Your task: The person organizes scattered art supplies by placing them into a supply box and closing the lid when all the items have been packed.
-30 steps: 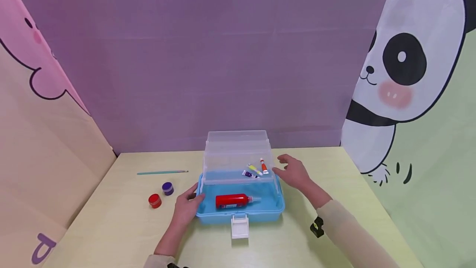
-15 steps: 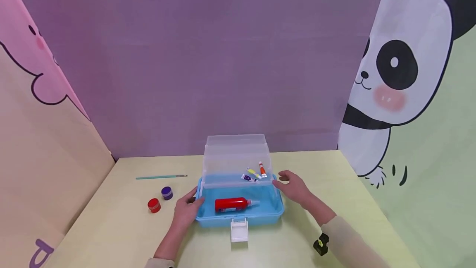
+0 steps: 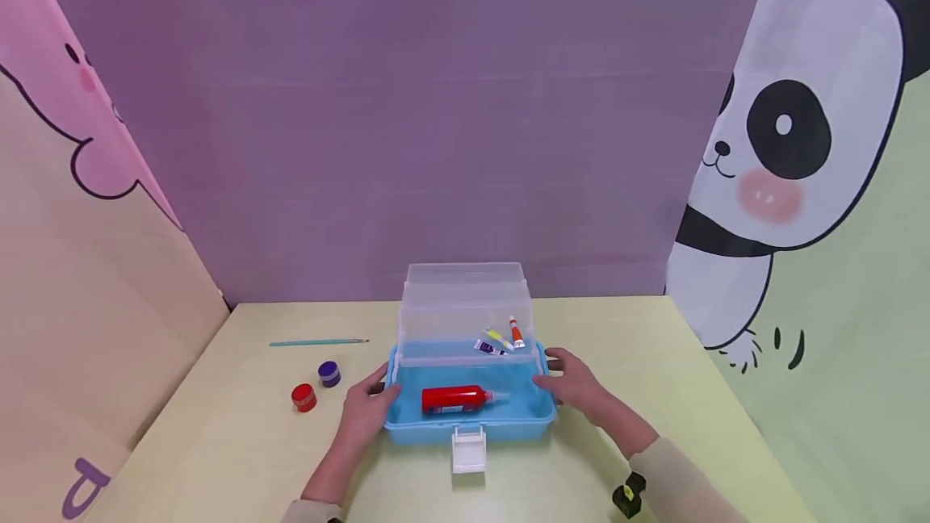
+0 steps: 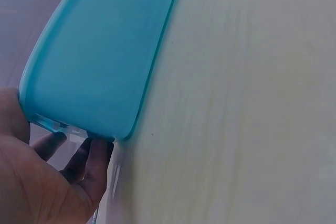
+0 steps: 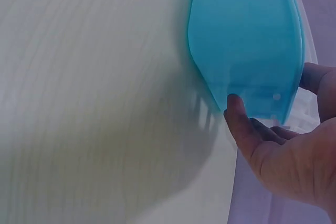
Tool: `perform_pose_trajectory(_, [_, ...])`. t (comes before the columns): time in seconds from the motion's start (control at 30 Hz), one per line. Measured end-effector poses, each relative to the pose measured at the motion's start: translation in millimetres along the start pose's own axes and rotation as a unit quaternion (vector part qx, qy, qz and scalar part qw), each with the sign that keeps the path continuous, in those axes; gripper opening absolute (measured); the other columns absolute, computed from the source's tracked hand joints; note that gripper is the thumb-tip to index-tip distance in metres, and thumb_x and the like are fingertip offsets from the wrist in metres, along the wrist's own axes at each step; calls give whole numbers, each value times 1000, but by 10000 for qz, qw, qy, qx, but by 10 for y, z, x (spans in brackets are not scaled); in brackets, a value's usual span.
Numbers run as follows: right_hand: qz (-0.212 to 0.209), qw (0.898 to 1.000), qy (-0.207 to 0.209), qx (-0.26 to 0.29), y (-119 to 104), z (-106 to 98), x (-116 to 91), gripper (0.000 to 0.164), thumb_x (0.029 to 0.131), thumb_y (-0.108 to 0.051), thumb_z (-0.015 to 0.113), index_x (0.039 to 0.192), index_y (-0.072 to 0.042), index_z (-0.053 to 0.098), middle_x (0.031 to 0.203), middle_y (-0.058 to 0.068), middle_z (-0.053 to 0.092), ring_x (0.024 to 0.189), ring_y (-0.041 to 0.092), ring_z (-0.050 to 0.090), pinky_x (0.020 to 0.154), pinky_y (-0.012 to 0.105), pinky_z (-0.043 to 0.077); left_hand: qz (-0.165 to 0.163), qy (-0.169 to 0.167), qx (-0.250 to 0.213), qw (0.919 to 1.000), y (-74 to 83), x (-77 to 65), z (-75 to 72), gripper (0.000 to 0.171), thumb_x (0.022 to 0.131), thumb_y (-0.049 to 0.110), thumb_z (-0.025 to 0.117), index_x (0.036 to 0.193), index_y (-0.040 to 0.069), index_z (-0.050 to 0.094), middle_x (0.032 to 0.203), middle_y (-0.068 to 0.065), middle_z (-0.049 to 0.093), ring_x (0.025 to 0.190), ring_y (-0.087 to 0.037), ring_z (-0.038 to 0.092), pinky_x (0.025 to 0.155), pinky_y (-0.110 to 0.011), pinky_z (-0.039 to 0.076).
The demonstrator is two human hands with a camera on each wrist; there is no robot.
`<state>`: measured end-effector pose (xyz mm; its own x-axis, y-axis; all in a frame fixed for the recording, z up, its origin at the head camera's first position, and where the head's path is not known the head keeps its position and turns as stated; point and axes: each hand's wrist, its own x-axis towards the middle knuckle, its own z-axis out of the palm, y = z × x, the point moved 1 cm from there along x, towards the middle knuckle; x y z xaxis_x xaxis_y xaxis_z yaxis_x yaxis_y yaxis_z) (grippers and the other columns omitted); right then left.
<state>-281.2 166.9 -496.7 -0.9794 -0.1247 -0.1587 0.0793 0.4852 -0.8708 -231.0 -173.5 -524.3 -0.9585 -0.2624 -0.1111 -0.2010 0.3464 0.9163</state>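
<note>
A light-blue plastic box [image 3: 508, 429] stands on the table with its clear lid [image 3: 465, 297] swung back. Inside lies a red squeeze bottle [image 3: 452, 399], nozzle to the right. My left hand [image 3: 365, 410] grips the box's left end, thumb over the rim; in the left wrist view its fingers curl at the box's back corner. At the right end my right hand [image 3: 580, 391] holds the rim, its thumb inside and fingers [image 5: 242, 124] on the outer wall. Small orange [image 3: 516, 332], yellow [image 3: 498, 337] and purple [image 3: 490, 348] paint tubes show at the lid's lower right.
Left of the box, a red paint pot [image 3: 303, 398] and a purple paint pot [image 3: 329, 374] stand on the table [image 3: 240, 426]. Behind them lies a teal paintbrush [image 3: 320, 342]. A white latch [image 3: 468, 452] hangs from the box's front. A purple backdrop [image 3: 436, 144] rises behind.
My right hand has come down from beside the lid onto the box's right rim and taken hold there. My left hand keeps its grip; box and bottle have stayed put.
</note>
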Motion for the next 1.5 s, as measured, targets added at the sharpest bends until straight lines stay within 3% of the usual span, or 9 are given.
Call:
perform_pose_trajectory(0.33, [-68,9996,-29,265,6,10,-49,61,89,-15,70,141,0,43,128,26,53,106,42,58,72,46,58,92,-35,-8,10000,41,10,8,56,96,22,60,148,12,42,124,-23,54,115,-42,50,91,-51,50])
perform_pose_trajectory(0.6, [74,9978,-382,531,11,7,-44,61,90,-16,69,143,-3,42,124,25,56,99,36,63,70,46,58,-21,-22,-81,10000,21,-6,-18,57,95,22,60,148,13,41,127,-24,53,118,-43,49,93,-52,48])
perform_pose_trajectory(0.9, [161,9955,-716,596,0,-40,-86,63,92,-15,66,147,-3,37,130,29,51,101,40,62,70,50,57,-51,-17,19,10000,7,-5,-19,58,95,25,61,148,14,41,126,-23,53,115,-42,51,90,-49,51])
perform_pose_trajectory(1.13, [154,9947,-743,700,2,-59,-84,64,92,-15,67,147,-3,36,130,29,51,100,39,63,71,50,57,81,-221,116,9997,51,36,-45,60,94,27,63,148,13,41,127,-23,54,116,-41,53,88,-48,52])
perform_pose_trajectory(1.3, [202,9944,-734,731,-12,-60,-102,62,92,-13,66,147,-3,38,127,28,53,97,37,64,70,49,57,1,-537,136,9985,60,30,-123,64,94,33,63,149,13,40,131,-23,52,117,-42,51,85,-45,54])
perform_pose_trajectory(1.5, [231,9945,-774,674,9,-64,-83,63,92,-14,66,147,-3,36,128,29,51,97,37,64,70,48,58,54,-602,-106,9981,81,-33,-228,55,96,31,62,142,6,48,121,-19,57,103,-33,60,77,-38,57])
